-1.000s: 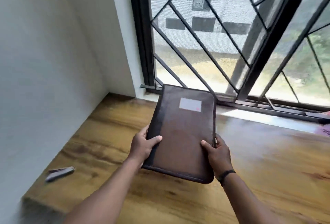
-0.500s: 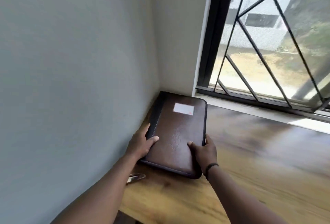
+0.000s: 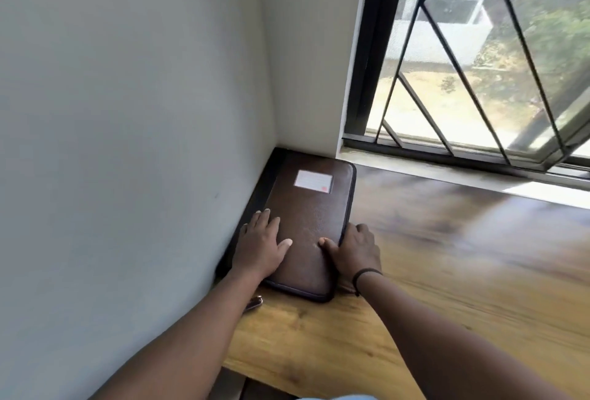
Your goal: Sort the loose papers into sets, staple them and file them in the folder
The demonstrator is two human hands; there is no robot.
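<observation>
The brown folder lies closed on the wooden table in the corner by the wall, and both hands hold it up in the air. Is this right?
Not quite. The head view shows the brown folder closed in the corner, but resting flat on the wooden table, not in the air. The left hand lies on its cover; the right hand holds its edge.

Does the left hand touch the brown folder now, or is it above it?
Touching. The head view shows the left hand lying flat on the cover of the brown folder, fingers spread and thumb pressed on the leather, with no gap visible.

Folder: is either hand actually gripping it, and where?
The folder lies flat on the table. The left hand rests flat on its cover; the right hand grips its right edge, thumb on top.
</observation>
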